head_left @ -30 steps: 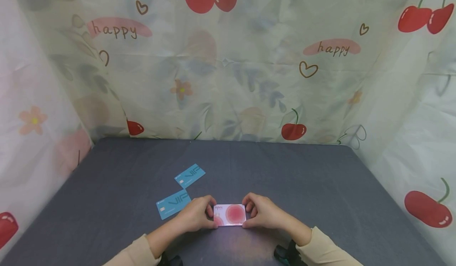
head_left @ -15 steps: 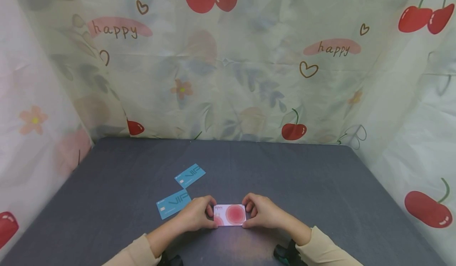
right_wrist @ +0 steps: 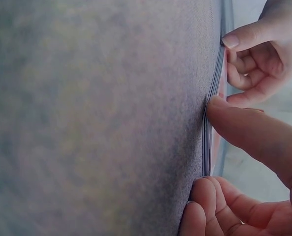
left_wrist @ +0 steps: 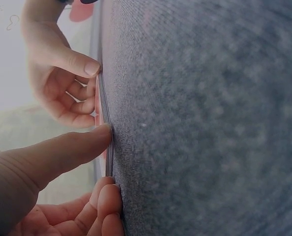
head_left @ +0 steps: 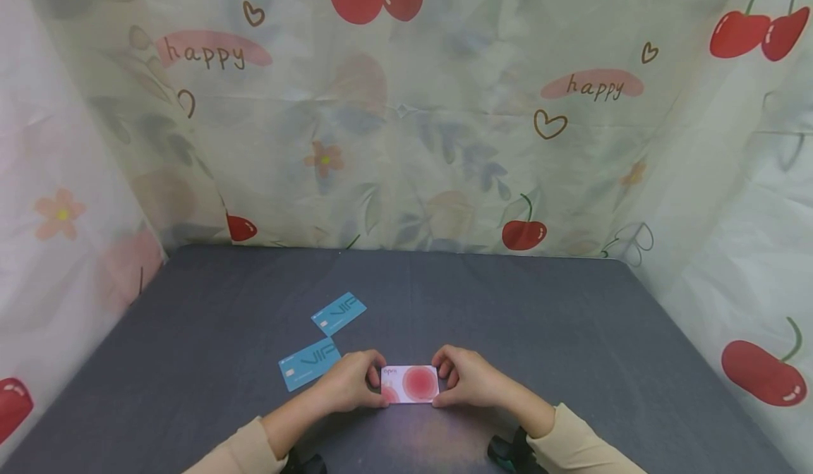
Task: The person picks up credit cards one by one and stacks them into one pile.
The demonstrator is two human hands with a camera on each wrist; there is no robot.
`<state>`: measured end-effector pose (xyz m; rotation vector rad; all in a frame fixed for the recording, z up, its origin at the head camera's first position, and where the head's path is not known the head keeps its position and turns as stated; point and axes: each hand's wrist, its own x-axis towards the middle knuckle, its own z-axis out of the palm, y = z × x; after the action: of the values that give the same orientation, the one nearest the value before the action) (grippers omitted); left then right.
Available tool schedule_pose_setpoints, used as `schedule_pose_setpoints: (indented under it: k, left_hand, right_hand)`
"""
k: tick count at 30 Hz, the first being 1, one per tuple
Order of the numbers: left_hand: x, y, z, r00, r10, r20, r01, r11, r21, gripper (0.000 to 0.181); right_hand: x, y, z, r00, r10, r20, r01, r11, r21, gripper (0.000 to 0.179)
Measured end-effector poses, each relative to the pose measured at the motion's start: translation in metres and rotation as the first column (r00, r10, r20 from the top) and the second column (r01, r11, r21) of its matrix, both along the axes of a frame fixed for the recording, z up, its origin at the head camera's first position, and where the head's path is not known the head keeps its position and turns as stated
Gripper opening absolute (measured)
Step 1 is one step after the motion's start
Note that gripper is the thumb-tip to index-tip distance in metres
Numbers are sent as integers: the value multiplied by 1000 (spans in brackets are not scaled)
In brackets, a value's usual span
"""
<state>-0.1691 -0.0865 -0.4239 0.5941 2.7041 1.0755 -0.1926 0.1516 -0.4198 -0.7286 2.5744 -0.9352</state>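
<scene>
A small stack of pink-and-white cards [head_left: 409, 384] lies flat on the dark cloth, its top card printed with red circles. My left hand [head_left: 354, 381] pinches the stack's left end, thumb at the near corner and curled fingers at the far one. On the opposite end, my right hand [head_left: 468, 378] grips it the same way. The left wrist view shows the thin layered edges of the cards [left_wrist: 104, 101] beneath the thumb. Those layers of the stack [right_wrist: 207, 152] also show in the right wrist view, with fingertips right at the cloth.
Two blue VIP cards lie left of the stack: one blue card [head_left: 306, 367] close to the left hand, another blue card [head_left: 339, 312] farther back, corners meeting. A grey cloth [head_left: 540, 319] covers the table. Printed curtains [head_left: 406, 178] enclose the back and sides.
</scene>
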Motion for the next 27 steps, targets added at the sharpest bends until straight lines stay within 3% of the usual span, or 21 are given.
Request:
schedule_pose_setpoints:
  k: [27]
  left_hand:
    - [-1,-1,0,1000,-3,-8,3,1000,-7,49]
  right_hand:
    - [-1,0,0,1000,-5,28,4,1000,15,47]
